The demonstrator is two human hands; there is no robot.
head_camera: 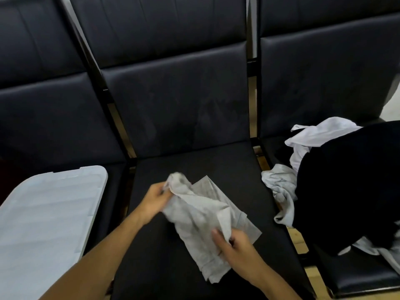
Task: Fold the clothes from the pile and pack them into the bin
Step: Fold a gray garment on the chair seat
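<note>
A light grey garment (201, 221) lies partly bunched on the middle black chair seat (164, 263). My left hand (154, 199) grips its upper end, which is lifted and blurred. My right hand (234, 245) pinches a fold near its lower right edge. The pile of clothes (307, 148) sits on the right chair: white and pale grey pieces with a large black garment (350, 187) on top. The bin (49, 215) on the left chair shows only its white ribbed lid or top.
Three black padded chairs stand in a row with dark metal frames between them. A wooden floor shows through the gaps. A pale grey garment (281, 191) from the pile hangs over the right chair's left edge.
</note>
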